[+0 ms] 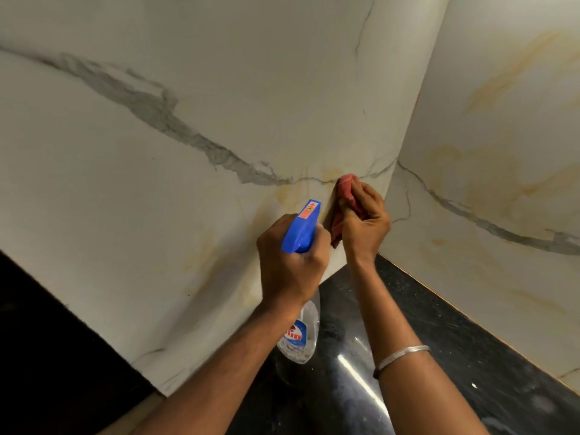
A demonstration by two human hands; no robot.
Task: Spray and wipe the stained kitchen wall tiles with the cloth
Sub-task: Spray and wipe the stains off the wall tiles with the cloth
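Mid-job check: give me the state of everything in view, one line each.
spray bottle: upright, gripped by left hand, nozzle facing wall.
cloth: bunched, gripped by right hand, against the wall tiles.
wall tiles: yellowish stains on both walls.
countertop: dark, glossy.

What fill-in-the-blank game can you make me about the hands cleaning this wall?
1. The left hand grips a clear plastic spray bottle with a ____ trigger head.
2. The right hand presses a crumpled red cloth against the white marble-look ____ tile.
3. The shiny speckled stone countertop below is ____.
Missing words: blue; wall; black.
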